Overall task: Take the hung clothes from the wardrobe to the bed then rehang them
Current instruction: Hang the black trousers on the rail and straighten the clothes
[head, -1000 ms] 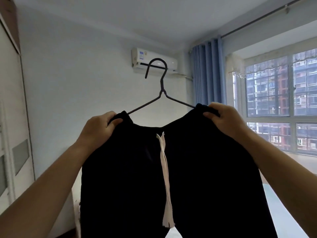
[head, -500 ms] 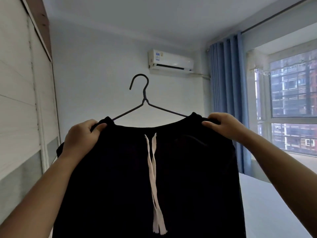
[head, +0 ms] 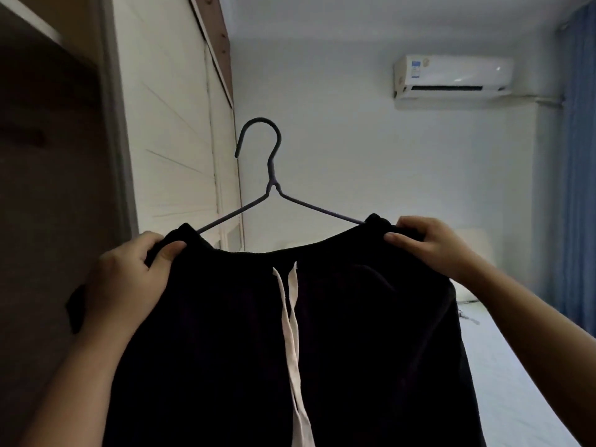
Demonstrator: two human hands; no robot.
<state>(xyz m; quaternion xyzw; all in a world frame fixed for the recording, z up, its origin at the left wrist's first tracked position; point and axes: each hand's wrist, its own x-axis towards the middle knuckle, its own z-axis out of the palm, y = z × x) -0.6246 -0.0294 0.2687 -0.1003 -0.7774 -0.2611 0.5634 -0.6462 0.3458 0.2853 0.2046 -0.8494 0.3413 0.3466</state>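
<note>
Turns left to wardrobe (head: 48, 188), pinching shorts (head: 354, 333) onto hanger (head: 272, 188) ends with left hand (head: 129, 279) and right hand (head: 429, 246), likely about to rehang.

A plain pale wall (head: 338, 140) faces me, with a white air conditioner (head: 453, 77) mounted high on it just under the ceiling (head: 354, 14), and a blue curtain (head: 577, 156) hanging down the right edge beside it. On the left stands the wardrobe (head: 48, 156), dark brown inside, its white panelled door (head: 167, 124) running back toward the wall. A bed (head: 516, 382) with a light sheet lies low on the right in dim, cool light.
</note>
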